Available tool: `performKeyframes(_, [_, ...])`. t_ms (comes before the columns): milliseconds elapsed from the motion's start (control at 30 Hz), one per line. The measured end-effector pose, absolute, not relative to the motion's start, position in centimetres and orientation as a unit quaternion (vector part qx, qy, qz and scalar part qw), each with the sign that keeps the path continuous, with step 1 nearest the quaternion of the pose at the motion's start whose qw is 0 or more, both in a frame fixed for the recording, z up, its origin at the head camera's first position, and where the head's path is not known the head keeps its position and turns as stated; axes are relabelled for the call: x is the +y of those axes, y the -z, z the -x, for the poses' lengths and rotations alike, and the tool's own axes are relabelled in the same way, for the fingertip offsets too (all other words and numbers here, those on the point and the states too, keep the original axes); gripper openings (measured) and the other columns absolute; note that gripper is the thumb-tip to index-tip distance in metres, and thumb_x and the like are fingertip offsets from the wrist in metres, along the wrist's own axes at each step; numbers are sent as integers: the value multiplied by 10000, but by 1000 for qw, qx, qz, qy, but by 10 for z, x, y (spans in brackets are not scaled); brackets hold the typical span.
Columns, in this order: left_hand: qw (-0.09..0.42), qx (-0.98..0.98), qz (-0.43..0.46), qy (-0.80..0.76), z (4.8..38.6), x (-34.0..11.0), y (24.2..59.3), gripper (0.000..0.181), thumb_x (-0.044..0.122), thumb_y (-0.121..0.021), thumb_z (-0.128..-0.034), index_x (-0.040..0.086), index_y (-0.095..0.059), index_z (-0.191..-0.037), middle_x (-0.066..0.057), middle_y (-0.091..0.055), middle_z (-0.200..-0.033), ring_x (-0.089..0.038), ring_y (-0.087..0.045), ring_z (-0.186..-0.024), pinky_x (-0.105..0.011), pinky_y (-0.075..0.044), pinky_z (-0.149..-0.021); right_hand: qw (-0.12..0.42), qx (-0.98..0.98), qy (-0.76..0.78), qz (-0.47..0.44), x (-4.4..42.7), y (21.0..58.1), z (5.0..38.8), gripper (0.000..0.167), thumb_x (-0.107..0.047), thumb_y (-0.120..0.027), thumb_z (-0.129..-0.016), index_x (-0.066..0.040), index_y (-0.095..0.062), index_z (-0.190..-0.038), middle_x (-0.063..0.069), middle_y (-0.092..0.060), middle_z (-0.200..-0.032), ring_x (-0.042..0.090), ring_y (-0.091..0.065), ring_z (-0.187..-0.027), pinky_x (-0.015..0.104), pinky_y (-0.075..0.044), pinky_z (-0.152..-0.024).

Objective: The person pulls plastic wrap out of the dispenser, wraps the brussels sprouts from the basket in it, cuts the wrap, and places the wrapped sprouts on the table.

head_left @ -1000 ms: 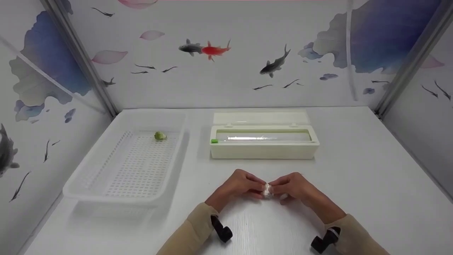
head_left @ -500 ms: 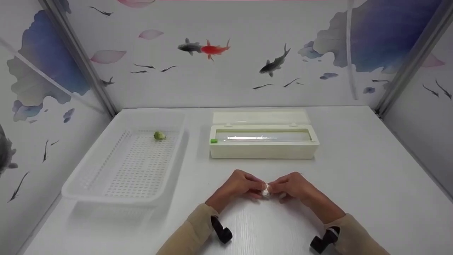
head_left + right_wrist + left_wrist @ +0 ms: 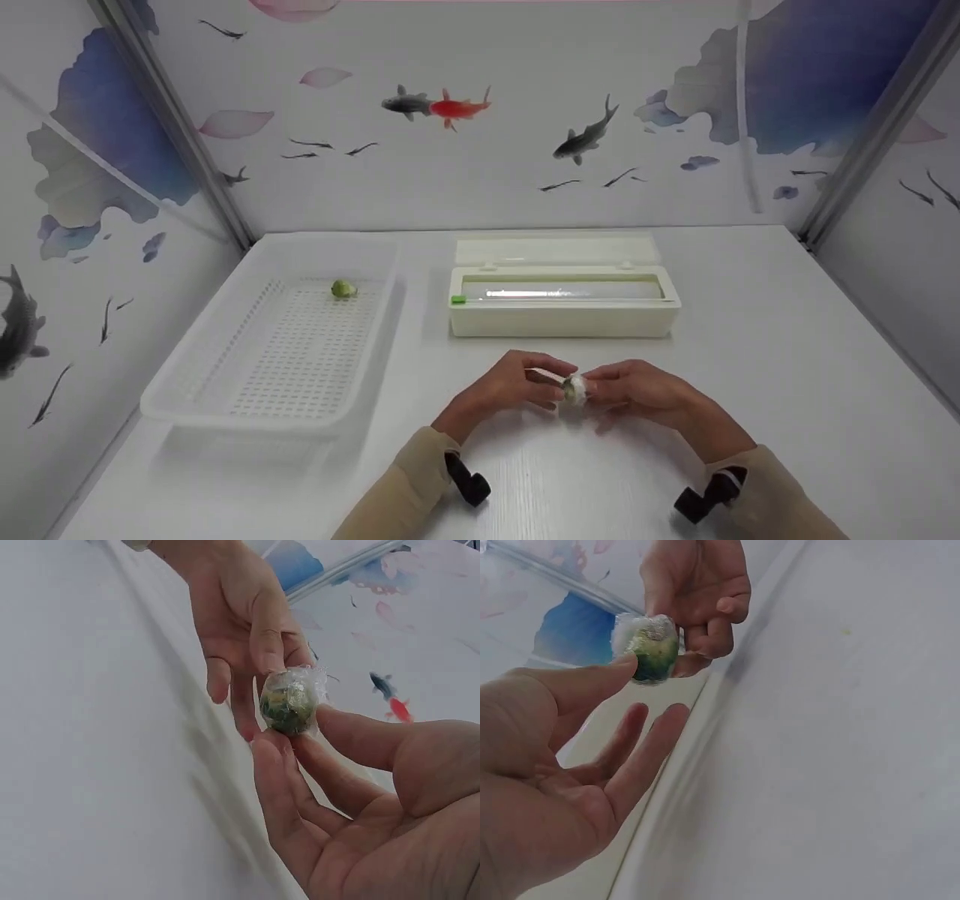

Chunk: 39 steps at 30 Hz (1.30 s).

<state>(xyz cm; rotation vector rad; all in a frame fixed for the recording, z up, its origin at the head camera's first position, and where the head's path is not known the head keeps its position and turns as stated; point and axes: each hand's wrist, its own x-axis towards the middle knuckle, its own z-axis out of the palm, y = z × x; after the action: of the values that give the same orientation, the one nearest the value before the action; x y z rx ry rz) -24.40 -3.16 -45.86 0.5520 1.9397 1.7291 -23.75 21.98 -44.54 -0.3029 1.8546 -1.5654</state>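
Observation:
A small green sprout-like vegetable [image 3: 574, 391], wrapped in clear crinkled film, is held between the two hands above the table. My right hand [image 3: 651, 391] pinches it between thumb and fingers, as the right wrist view shows with the wrapped vegetable [image 3: 289, 701] at the fingertips. On the other side, my left hand [image 3: 510, 386] has its thumb against or very near the film. Its fingers are spread apart from the vegetable, seen also in the left wrist view beside the wrapped vegetable [image 3: 652, 652].
A white perforated basket [image 3: 247, 421] stands at the left with one unwrapped green vegetable [image 3: 343, 289] inside. Behind the hands is a cream film dispenser [image 3: 564, 322], its lid up, with a green slider [image 3: 458, 299]. Printed walls enclose the table.
Both hands were pinching the film-covered vegetable close together. The left fingers have since spread, and the vegetable has risen slightly and turned so its green side shows.

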Motion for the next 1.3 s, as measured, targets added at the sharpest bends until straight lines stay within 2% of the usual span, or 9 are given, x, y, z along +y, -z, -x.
performKeyframes(100, [239, 693, -231, -640, 244, -28, 456, 378, 12, -715, -898, 61, -681, -1272, -116, -682, -1281, -220, -724, -1030, -384, -639, -809, 344, 709, 602, 126, 224, 440, 238, 417, -242, -617, -1004, 4, -604, -1340, -38, -736, -1101, 101, -685, -1049, 293, -583, -856])
performKeyframes(233, [228, 684, -235, -652, 246, -22, 454, 356, 11, -709, -903, 53, -691, -1256, -128, -690, -1245, -262, -729, -1018, -380, -644, -775, 325, 731, 589, 115, 227, 430, 237, 455, -283, -630, -996, 6, -595, -1346, -34, -718, -1112, 123, -681, -1052, 303, -587, -876])
performKeyframes(500, [212, 683, -212, -666, 251, 6, 438, 323, 68, -731, -905, 83, -712, -1227, -67, -703, -1159, -164, -718, -988, -390, -642, -791, 197, 824, 523, 88, 243, 395, 232, 495, -361, -675, -961, -22, -618, -1316, 51, -682, -1223, 182, -670, -1080, 348, -617, -860])
performKeyframes(667, [200, 675, -190, -685, 256, 30, 431, 319, 74, -748, -893, 59, -715, -1210, -64, -698, -1126, -170, -716, -968, -382, -645, -765, 161, 846, 499, 97, 260, 378, 229, 517, -357, -711, -936, -9, -615, -1306, 117, -668, -1224, 194, -668, -1040, 338, -626, -840])
performKeyframes(800, [202, 656, -180, -705, 258, 47, 428, 302, 65, -738, -899, 40, -715, -1200, -79, -714, -1107, -202, -727, -955, -380, -645, -758, 147, 853, 490, 109, 273, 372, 227, 537, -302, -738, -919, 10, -589, -1331, 193, -630, -1282, 126, -681, -999, 320, -627, -823])
performKeyframes(967, [200, 631, -177, -728, 261, 61, 423, 290, 87, -746, -897, 25, -720, -1179, -88, -741, -1073, -163, -735, -892, -364, -645, -754, 127, 857, 488, 105, 280, 370, 227, 568, -272, -748, -912, 18, -562, -1363, 233, -591, -1331, 47, -685, -1001, 294, -623, -826])
performKeyframes(1167, [197, 617, -173, -742, 263, 73, 418, 326, 81, -712, -924, 15, -689, -1242, -93, -740, -1120, -322, -726, -1049, -355, -642, -776, 91, 870, 477, 82, 292, 370, 229, 528, -286, -743, -917, 7, -588, -1328, 209, -609, -1288, 52, -703, -970, 284, -624, -828])
performKeyframes(1300, [189, 610, -161, -753, 264, 86, 418, 279, 46, -707, -916, -3, -714, -1191, -90, -743, -1100, -362, -713, -1073, -346, -643, -759, 83, 873, 474, 80, 305, 372, 233, 516, -307, -744, -915, 1, -600, -1303, 173, -606, -1286, 73, -719, -956, 258, -618, -823])
